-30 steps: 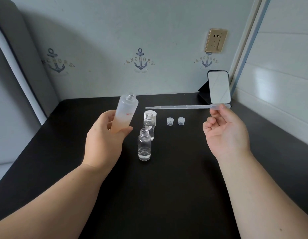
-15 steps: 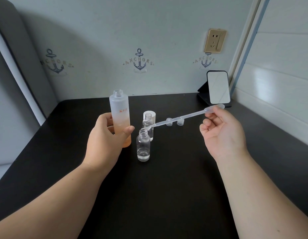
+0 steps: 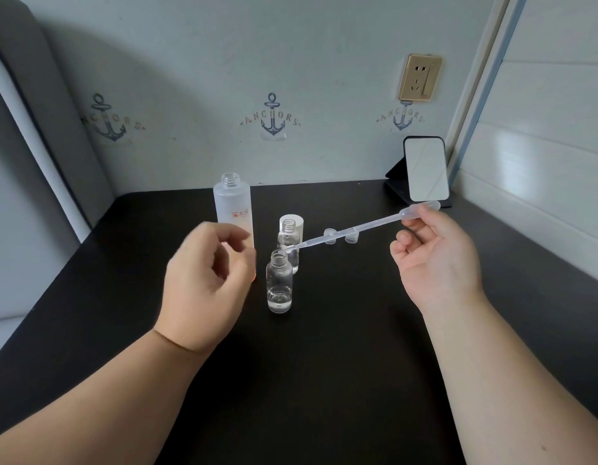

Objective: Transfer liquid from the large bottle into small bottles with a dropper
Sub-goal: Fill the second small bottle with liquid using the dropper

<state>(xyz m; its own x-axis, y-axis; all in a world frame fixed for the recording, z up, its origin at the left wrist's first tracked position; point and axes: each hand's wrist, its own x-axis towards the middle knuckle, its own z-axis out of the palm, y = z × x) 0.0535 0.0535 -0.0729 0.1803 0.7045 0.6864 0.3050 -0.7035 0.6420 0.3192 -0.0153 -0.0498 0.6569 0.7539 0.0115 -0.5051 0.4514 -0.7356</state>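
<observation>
**Dropper tip at the near small bottle**

The right hand [image 3: 435,260] pinches the bulb of the dropper [image 3: 354,229]; its tip is at the mouth of the near small bottle [image 3: 279,281]. The left hand [image 3: 207,283] holds nothing, fingers loosely curled, just in front of the upright large bottle [image 3: 233,209] on the black table [image 3: 324,380].

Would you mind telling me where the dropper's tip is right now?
In the head view, the dropper slants down leftward from the right hand, its tip at the mouth of the nearer small bottle, centre table.
</observation>
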